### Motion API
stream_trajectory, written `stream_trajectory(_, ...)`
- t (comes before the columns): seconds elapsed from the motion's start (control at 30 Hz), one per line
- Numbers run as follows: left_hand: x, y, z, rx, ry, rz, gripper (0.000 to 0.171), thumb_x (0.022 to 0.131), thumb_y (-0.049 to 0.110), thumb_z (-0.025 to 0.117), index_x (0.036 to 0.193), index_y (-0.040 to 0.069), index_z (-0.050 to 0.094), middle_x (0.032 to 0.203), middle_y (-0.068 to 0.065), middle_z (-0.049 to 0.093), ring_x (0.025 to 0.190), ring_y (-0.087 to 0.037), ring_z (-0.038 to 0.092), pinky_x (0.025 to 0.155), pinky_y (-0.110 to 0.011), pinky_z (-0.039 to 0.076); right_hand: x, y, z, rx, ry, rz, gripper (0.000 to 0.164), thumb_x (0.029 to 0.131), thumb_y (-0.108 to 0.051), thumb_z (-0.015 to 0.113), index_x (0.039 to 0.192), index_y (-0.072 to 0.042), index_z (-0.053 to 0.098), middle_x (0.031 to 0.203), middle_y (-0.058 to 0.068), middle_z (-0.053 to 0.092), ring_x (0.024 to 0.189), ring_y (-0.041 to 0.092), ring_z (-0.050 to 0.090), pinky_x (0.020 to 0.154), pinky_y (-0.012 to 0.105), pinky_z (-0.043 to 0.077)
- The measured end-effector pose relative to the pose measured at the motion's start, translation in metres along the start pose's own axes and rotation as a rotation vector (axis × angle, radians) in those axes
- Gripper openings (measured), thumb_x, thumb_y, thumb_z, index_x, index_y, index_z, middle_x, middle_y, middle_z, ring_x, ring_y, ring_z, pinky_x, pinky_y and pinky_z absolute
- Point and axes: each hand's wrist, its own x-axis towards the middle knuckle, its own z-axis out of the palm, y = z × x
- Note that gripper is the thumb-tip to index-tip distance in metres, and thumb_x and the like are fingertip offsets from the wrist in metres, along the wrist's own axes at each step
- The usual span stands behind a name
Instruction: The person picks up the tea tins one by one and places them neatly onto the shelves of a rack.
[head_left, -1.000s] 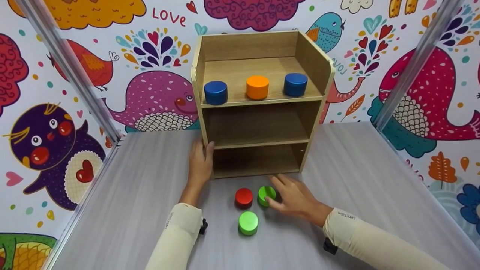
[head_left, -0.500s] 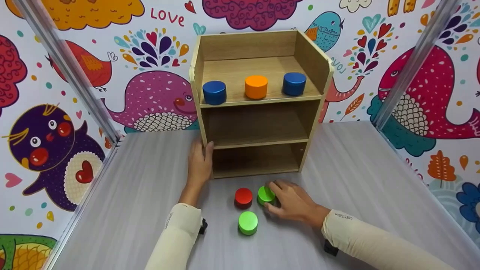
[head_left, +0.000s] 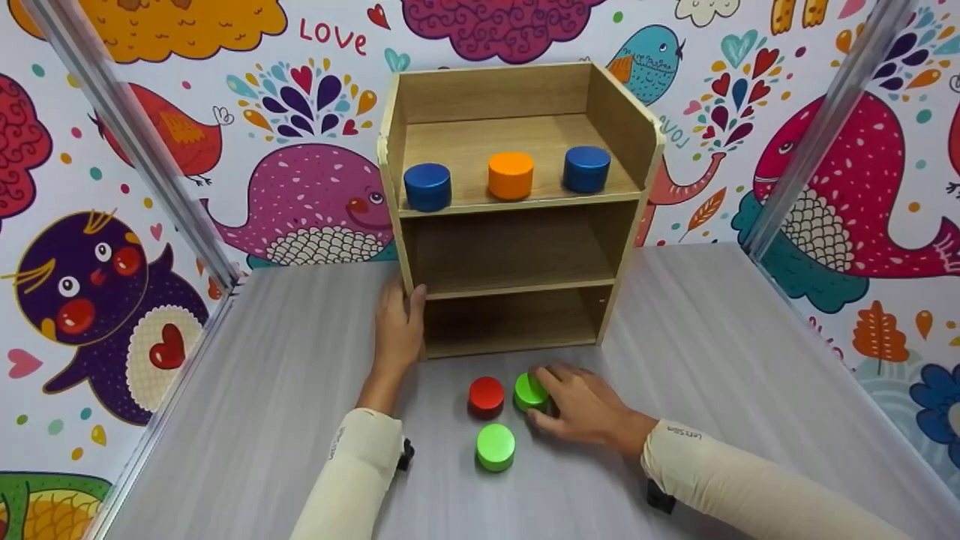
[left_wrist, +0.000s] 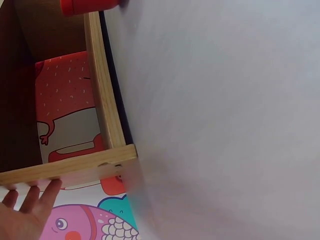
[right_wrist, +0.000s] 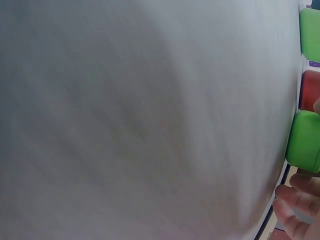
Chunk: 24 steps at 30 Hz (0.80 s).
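Observation:
My left hand (head_left: 397,330) holds the lower left side panel of a small wooden shelf unit (head_left: 517,289). Its thumb lies at the front edge and its fingers (left_wrist: 47,197) lie along the outer face. In front of the shelf, my right hand (head_left: 589,405) grips a green cylinder block (head_left: 529,391), thumb on the near side and fingers on the far side; the block still stands on the table. Just left of it is a red cylinder block (head_left: 486,397). A lighter green cylinder block (head_left: 496,448) stands nearer to me.
Along the front of the shelf's top board stand a blue cylinder (head_left: 427,187), an orange cylinder (head_left: 511,176) and another blue cylinder (head_left: 586,169). Two compartments lie below. Cartoon-printed walls (head_left: 300,202) and metal posts (head_left: 135,142) enclose the grey table (head_left: 300,360).
My right hand has moved in and closed its fingers and thumb about the green block. My left hand stays on the shelf's side. The blocks stand where they were.

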Motion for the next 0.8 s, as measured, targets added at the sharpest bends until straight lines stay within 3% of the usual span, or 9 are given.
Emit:
stream_trajectory(0.2,0.0004,-0.0007,0.0004,-0.006,-0.007,-0.013,0.040,0.107,0.025,0.055,0.136,-0.003,0.055,0.121,-0.022,0.060,0.115,-0.037,0.059,0.100,-0.053,0.045,0.0000,-0.0005,-0.0007,-0.001,-0.015,0.004,0.042,0.090,-0.047,0.070,0.118,-0.019,0.057,0.093,-0.004,0.060,0.080,0.010,0.056,0.069,0.028,0.051)
stream_trajectory(0.43,-0.0009,-0.0025,0.0015,0.008,0.028,0.029,0.034,0.105,0.022,0.057,0.126,-0.006,0.058,0.109,-0.022,0.060,0.103,-0.038,0.058,0.093,-0.054,0.045,0.0013,-0.0006,-0.0011,0.026,0.020,-0.029,0.039,0.090,-0.042,0.070,0.117,-0.017,0.057,0.088,-0.006,0.057,0.079,0.009,0.053,0.067,0.027,0.048)
stream_trajectory(0.63,-0.0003,-0.0011,0.0011,0.011,0.025,0.020,0.038,0.105,0.021,0.057,0.132,-0.006,0.056,0.115,-0.024,0.061,0.112,-0.040,0.059,0.099,-0.055,0.044,0.0013,-0.0013,-0.0014,0.033,0.044,-0.038,0.039,0.089,-0.040,0.072,0.116,-0.016,0.058,0.088,-0.007,0.057,0.078,0.008,0.053,0.067,0.028,0.048)
stream_trajectory(0.8,-0.0002,-0.0007,0.0002,0.014,0.013,0.014,0.039,0.106,0.023,0.056,0.132,-0.005,0.057,0.113,-0.023,0.061,0.110,-0.039,0.060,0.098,-0.055,0.045,0.0008,-0.0004,-0.0007,0.041,0.046,-0.030,0.039,0.089,-0.040,0.072,0.116,-0.016,0.058,0.087,-0.007,0.056,0.077,0.007,0.052,0.066,0.026,0.048)
